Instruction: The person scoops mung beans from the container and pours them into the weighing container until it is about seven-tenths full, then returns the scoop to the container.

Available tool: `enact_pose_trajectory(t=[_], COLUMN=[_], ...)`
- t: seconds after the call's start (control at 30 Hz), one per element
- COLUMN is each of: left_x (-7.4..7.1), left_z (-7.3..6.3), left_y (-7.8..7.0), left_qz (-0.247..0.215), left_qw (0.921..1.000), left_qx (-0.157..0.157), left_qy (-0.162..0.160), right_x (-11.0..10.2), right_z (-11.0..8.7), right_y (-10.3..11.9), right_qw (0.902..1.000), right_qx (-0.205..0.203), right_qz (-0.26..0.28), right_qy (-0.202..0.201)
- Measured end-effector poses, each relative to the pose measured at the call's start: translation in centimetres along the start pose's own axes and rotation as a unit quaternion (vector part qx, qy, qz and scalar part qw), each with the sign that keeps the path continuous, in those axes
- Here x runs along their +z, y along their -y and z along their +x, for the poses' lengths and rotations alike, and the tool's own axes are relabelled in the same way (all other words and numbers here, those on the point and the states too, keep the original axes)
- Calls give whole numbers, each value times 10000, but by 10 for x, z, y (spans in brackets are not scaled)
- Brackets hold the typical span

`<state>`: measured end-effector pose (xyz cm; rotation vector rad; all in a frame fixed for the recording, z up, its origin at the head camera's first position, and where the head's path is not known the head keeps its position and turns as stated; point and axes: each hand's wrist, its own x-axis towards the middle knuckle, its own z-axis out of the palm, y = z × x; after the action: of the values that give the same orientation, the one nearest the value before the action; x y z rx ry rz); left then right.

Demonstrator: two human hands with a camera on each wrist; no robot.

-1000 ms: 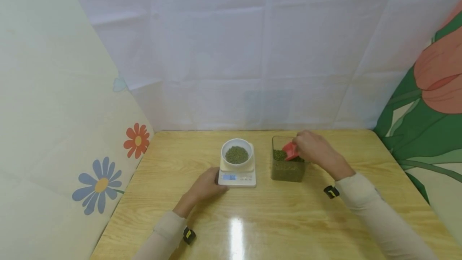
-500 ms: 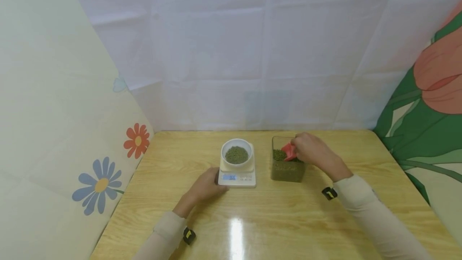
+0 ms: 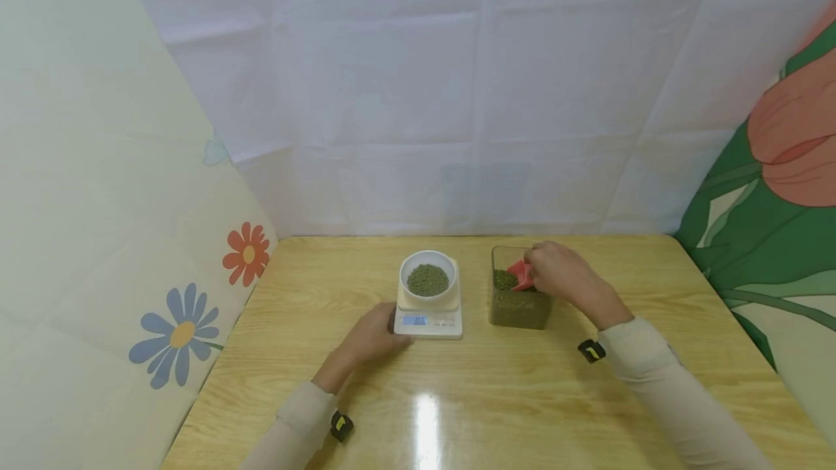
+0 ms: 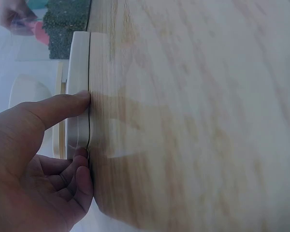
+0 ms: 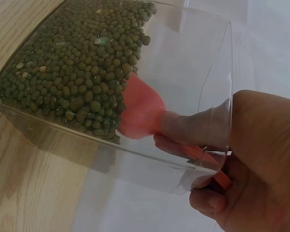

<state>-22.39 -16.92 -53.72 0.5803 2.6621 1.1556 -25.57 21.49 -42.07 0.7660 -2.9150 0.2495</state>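
A white kitchen scale (image 3: 451, 325) with a lit display carries a white bowl (image 3: 406, 289) of mung beans (image 3: 427, 280). My left hand (image 3: 374, 334) grips the scale's near left corner; in the left wrist view the thumb lies on its front edge and the other fingers curl at its side. To the right stands a clear square container (image 3: 520, 318), part full of mung beans (image 5: 77, 67). My right hand (image 3: 563, 274) reaches over its rim and holds a red scoop (image 5: 142, 108) by the handle, the scoop's front end dug into the beans.
Scale and container stand apart on a wood-grain table (image 3: 496, 390). A white cloth (image 3: 392, 114) hangs behind the table's far edge. Flower-printed panels (image 3: 117, 238) flank both sides. A black device (image 3: 591, 351) sits at each wrist.
The right hand has shifted slightly left with the scoop, which stays inside the container. The left hand, scale and bowl hold their places.
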Motion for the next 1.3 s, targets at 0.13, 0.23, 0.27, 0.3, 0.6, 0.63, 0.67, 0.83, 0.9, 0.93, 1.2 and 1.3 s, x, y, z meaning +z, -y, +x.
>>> enact_pose_trajectory(t=[0.13, 0.23, 0.27, 0.3, 0.6, 0.63, 0.67, 0.83, 0.9, 0.93, 1.2, 1.3], left_x=[0, 0, 0, 0, -1, -1, 0, 0, 0, 0, 0, 0], left_z=[0, -1, -1, -1, 0, 0, 0, 1, 2, 2, 1, 1], left_y=[0, 0, -1, -1, 0, 0, 1, 2, 3, 3, 5, 6], left_qz=[23, -6, -17, -27, -107, -120, -136, -161, -127, -116, -118, -101], left_qw=[10000, 10000, 10000, 10000, 9999, 9999, 9999, 9998, 9999, 9999, 9999, 9999], left_qx=[-15, -12, -47, -49, -65, -55, -39, 13, 34, 49, 16, 37], left_qy=[30, 29, 33, 37, 46, 56, 63, 70, 51, 47, 49, 50], right_x=[0, 0, 1, 1, 0, 0, -1, -1, -1, -1, 3, 4], right_z=[0, 1, 1, 2, 3, 3, 3, 4, 4, 4, 5, 5], right_y=[0, 0, 0, 0, 4, 4, 5, 8, 8, 8, 7, 6], right_qw=[9999, 9999, 9999, 9999, 9996, 9995, 9995, 9992, 9991, 9991, 9984, 9981], right_qx=[55, 9, -2, -24, -53, -53, -54, -59, -79, -90, -182, -254], right_qz=[-36, -71, -89, -105, -254, -278, -300, -377, -409, -421, -521, -543], right_qy=[87, 89, 87, 85, 123, 121, 109, 72, 40, 20, -107, -125])
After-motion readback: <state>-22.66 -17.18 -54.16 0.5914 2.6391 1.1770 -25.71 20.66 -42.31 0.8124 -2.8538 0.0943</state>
